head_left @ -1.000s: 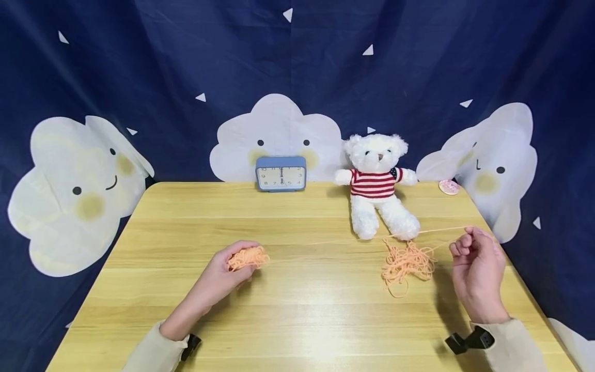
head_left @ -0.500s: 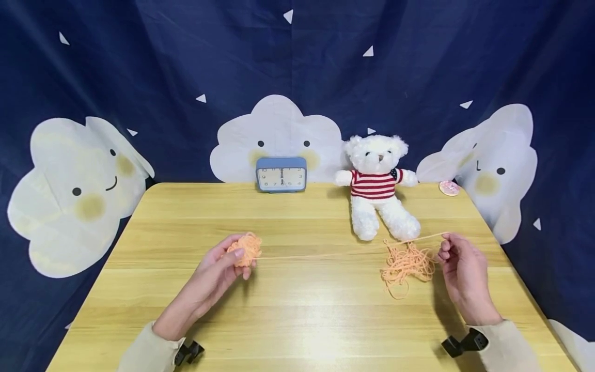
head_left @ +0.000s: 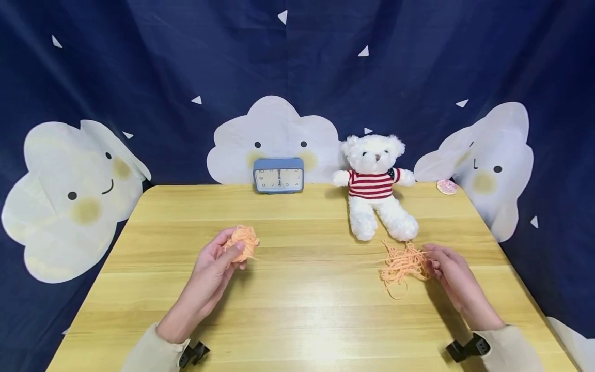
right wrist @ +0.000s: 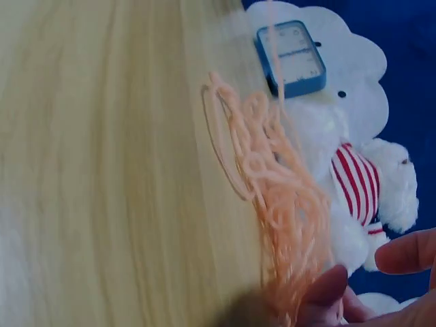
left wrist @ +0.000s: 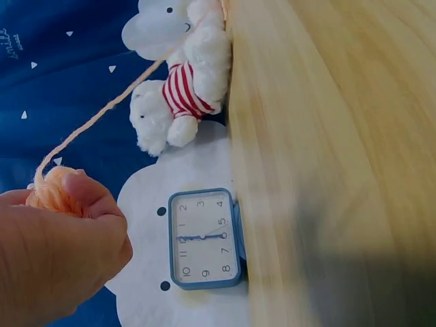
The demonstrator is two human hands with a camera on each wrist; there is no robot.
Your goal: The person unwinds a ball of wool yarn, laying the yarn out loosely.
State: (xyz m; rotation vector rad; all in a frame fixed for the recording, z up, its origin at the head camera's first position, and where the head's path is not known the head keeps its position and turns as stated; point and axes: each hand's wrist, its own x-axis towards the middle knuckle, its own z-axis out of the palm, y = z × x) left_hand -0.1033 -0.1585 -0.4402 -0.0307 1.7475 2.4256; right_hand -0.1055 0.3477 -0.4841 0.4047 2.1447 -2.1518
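In the head view, my left hand (head_left: 216, 268) grips a small wound ball of peach yarn (head_left: 243, 244), with the thumb across its front. A strand of yarn (left wrist: 102, 112) runs from that ball toward the far right in the left wrist view. A loose, tangled heap of the same yarn (head_left: 403, 263) lies at the right of the table. Beside this heap is my right hand (head_left: 453, 281), its fingertips reaching the heap's right edge. The right wrist view shows two of its fingers (right wrist: 409, 252) spread apart near the tangled yarn (right wrist: 286, 204).
A white teddy bear (head_left: 372, 181) in a striped shirt sits just behind the yarn heap. Toward the back stands a blue clock (head_left: 279, 175). A round pink disc (head_left: 447, 187) lies near the back right corner of the wooden table (head_left: 297, 305).
My right hand has come left and down to the yarn heap, and the strand between the hands looks slacker. My left hand has turned the ball upward and moved it slightly away from me.
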